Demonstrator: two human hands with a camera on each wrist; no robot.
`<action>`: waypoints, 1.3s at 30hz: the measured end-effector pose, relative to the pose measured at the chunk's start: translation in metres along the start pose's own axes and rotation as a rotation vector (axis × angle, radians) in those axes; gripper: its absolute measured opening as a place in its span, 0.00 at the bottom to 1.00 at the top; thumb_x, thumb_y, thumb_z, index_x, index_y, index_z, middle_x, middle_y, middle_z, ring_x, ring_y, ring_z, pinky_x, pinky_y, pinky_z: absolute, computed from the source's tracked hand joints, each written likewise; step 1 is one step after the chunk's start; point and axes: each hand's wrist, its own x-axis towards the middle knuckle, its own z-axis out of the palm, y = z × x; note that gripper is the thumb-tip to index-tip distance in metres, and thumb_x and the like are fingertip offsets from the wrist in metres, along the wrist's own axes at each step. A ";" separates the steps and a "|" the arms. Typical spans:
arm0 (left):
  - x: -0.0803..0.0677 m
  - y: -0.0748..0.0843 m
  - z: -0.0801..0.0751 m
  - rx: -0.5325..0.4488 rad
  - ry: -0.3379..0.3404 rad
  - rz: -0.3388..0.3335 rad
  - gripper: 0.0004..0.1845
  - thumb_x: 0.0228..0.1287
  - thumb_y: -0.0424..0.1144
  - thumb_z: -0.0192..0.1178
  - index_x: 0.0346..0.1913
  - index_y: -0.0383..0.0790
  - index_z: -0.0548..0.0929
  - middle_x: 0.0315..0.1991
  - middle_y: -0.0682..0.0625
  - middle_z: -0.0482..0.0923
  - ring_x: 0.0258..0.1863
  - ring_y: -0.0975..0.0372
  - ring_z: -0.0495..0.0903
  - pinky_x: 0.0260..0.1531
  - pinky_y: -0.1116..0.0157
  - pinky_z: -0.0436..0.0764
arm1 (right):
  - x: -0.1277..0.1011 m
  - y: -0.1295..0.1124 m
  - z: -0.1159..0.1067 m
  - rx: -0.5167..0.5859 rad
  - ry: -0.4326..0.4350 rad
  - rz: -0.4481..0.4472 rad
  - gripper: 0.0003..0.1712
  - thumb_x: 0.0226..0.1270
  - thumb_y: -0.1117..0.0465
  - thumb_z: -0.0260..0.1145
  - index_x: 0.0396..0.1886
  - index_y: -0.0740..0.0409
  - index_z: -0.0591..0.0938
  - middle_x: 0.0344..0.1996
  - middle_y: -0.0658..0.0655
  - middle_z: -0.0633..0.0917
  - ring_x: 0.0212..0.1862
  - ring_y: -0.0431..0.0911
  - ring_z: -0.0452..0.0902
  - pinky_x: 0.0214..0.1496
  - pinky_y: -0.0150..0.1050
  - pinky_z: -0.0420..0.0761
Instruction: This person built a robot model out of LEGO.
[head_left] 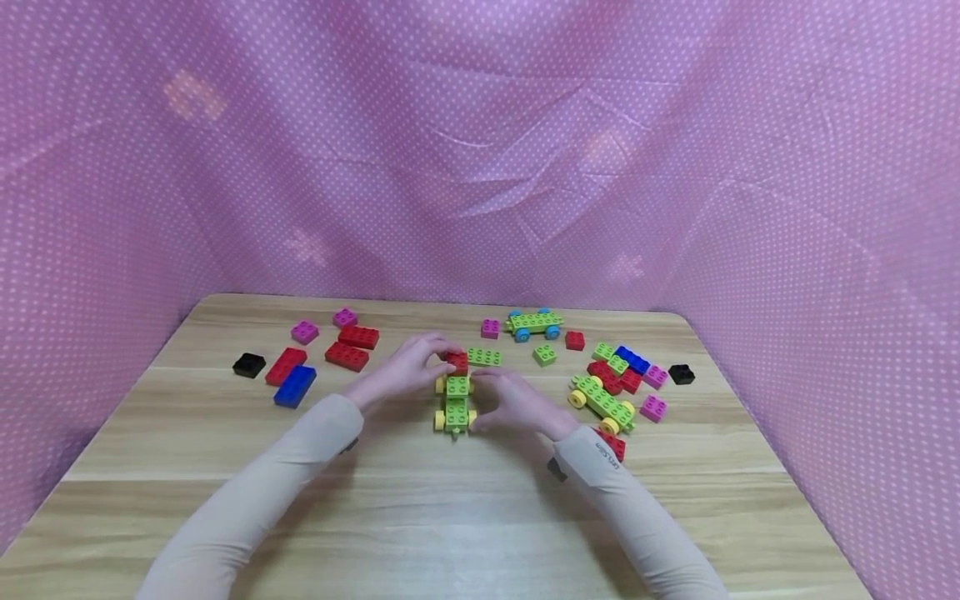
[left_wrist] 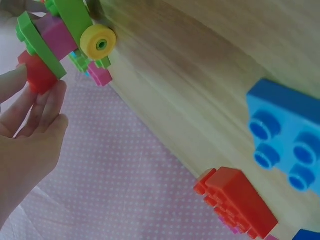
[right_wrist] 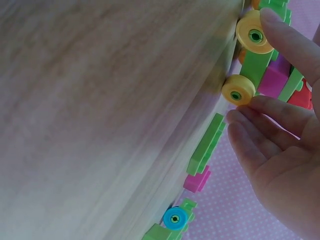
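Note:
A small green car with yellow wheels stands mid-table, with a green brick and a pink brick stacked on it. My left hand pinches a red brick at the car's far end; in the left wrist view the fingers press that red brick under a green plate beside a yellow wheel. My right hand grips the car's right side. In the right wrist view its thumb lies on one yellow wheel and its fingers touch the other.
A loose green plate lies just beyond the car. Red bricks, a blue brick and a black piece lie to the left. At the right are a second yellow-wheeled car, a blue-wheeled car and mixed bricks. Pink dotted cloth walls the table.

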 end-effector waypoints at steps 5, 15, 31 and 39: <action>0.002 -0.002 -0.003 -0.028 -0.030 0.007 0.21 0.70 0.40 0.61 0.64 0.42 0.78 0.57 0.47 0.81 0.60 0.53 0.77 0.67 0.48 0.74 | 0.000 0.000 0.000 -0.002 0.001 0.005 0.48 0.50 0.50 0.80 0.71 0.56 0.70 0.72 0.57 0.71 0.73 0.52 0.67 0.75 0.51 0.68; -0.003 -0.006 -0.005 -0.095 -0.001 -0.073 0.17 0.67 0.43 0.64 0.56 0.44 0.81 0.51 0.49 0.83 0.53 0.57 0.80 0.59 0.53 0.79 | 0.001 -0.003 0.003 -0.008 -0.015 0.002 0.48 0.51 0.49 0.79 0.71 0.57 0.69 0.71 0.58 0.73 0.72 0.53 0.68 0.76 0.51 0.67; -0.003 -0.007 -0.006 -0.126 0.004 -0.072 0.18 0.68 0.41 0.63 0.58 0.42 0.82 0.51 0.48 0.85 0.54 0.56 0.82 0.60 0.55 0.81 | 0.002 0.000 0.000 0.007 -0.014 0.010 0.50 0.51 0.48 0.79 0.72 0.58 0.68 0.71 0.59 0.71 0.73 0.54 0.67 0.76 0.53 0.67; 0.000 -0.006 -0.003 -0.088 0.014 -0.042 0.18 0.68 0.40 0.63 0.59 0.39 0.82 0.51 0.45 0.85 0.54 0.54 0.82 0.62 0.51 0.79 | 0.000 -0.001 -0.001 0.002 -0.009 0.023 0.51 0.51 0.48 0.79 0.72 0.57 0.68 0.71 0.58 0.72 0.72 0.54 0.67 0.75 0.53 0.67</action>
